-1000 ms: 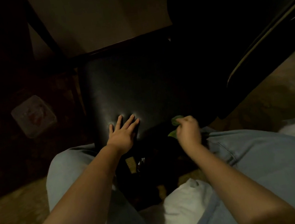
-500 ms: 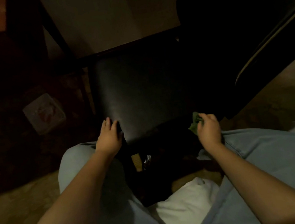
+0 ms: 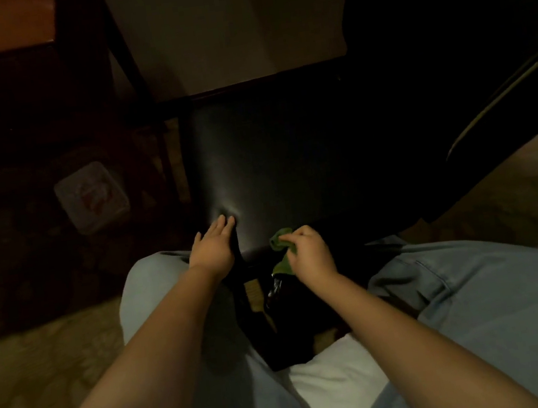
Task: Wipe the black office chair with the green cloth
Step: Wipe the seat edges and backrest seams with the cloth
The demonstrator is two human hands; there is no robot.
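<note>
The black office chair (image 3: 276, 164) fills the middle of the dim view, its glossy seat facing me. My left hand (image 3: 213, 246) lies flat on the seat's near left corner, fingers together and pressing a dent into the padding. My right hand (image 3: 307, 253) is closed around the crumpled green cloth (image 3: 280, 242) at the seat's near edge, right of the left hand. Part of the cloth hangs below the fist. The chair's right side is lost in shadow.
A pale square container (image 3: 92, 197) lies on the dark patterned carpet to the left. A dark wooden furniture leg (image 3: 125, 51) stands behind it. My knees in light jeans (image 3: 481, 295) flank the chair, with white fabric (image 3: 336, 374) between them.
My right hand with the cloth moved left along the seat's near edge, close to the left hand. My left hand stayed at the near left corner, pressing down.
</note>
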